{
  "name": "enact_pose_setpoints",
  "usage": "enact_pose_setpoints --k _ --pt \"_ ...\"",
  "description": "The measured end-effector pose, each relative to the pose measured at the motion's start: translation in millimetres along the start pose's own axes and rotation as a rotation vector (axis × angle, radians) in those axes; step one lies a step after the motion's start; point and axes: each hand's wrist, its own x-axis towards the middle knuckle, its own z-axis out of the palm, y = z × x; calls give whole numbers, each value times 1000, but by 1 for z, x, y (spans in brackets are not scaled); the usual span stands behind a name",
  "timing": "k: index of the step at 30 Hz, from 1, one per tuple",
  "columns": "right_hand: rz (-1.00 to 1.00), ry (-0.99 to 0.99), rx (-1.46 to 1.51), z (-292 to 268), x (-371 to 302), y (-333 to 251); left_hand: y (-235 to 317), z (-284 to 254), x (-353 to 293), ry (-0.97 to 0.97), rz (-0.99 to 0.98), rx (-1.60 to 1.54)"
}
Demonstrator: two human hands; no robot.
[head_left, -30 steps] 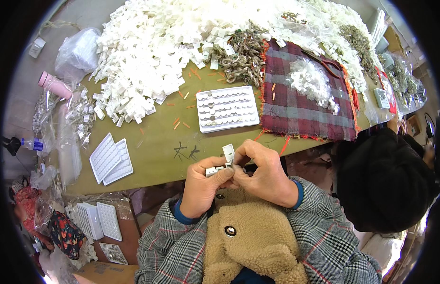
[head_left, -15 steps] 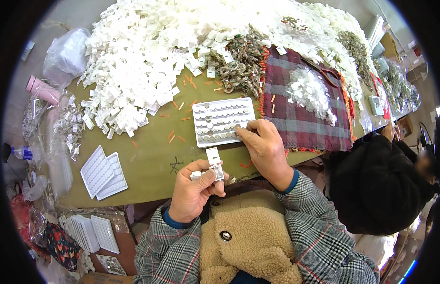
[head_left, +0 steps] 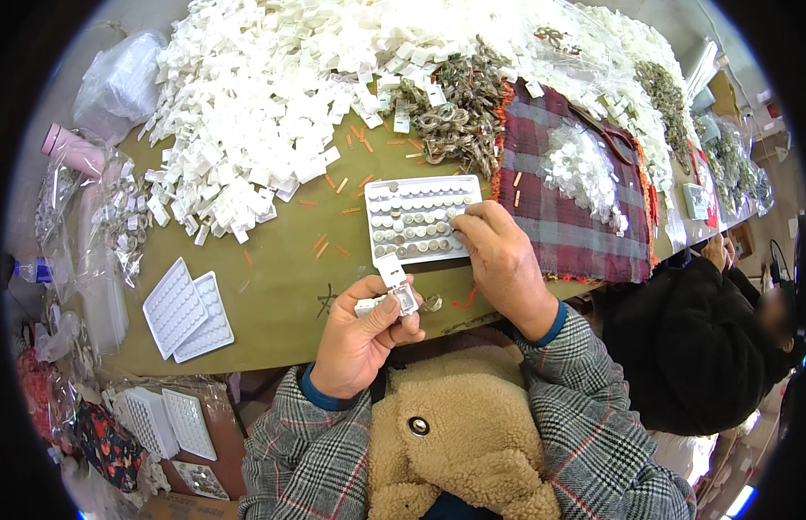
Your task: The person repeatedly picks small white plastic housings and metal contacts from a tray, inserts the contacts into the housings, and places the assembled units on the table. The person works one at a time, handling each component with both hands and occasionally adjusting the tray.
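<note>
My left hand (head_left: pixel 361 338) holds a small white hinged plastic case (head_left: pixel 391 287) open, just above the near edge of the green table (head_left: pixel 281 286). My right hand (head_left: pixel 500 260) reaches forward and its fingertips rest on the right side of a white tray (head_left: pixel 415 217) filled with rows of small round silvery parts. Whether the fingers pinch a part is hidden. A small clear piece (head_left: pixel 432 303) lies on the table between my hands.
A big heap of white plastic cases (head_left: pixel 255 95) covers the far table. A pile of metal rings (head_left: pixel 459 113) and a plaid cloth (head_left: pixel 576 191) with clear bits lie to the right. Empty white trays (head_left: pixel 188 309) sit at left. A person in black (head_left: pixel 689 347) sits at right.
My right hand left the case it was working with the left hand and moved forward onto the parts tray. The left hand still holds the open case.
</note>
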Motion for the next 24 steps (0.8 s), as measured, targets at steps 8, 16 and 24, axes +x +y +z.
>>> enact_pose_setpoints --k 8,16,24 --pt "-108 57 376 -16 -3 -43 -9 2 -1 -4 73 13" --pt "-30 -52 446 -18 -20 -69 -21 4 -11 20 103 54" --pt "-23 22 367 -2 -33 -60 -20 6 -14 44 111 33"
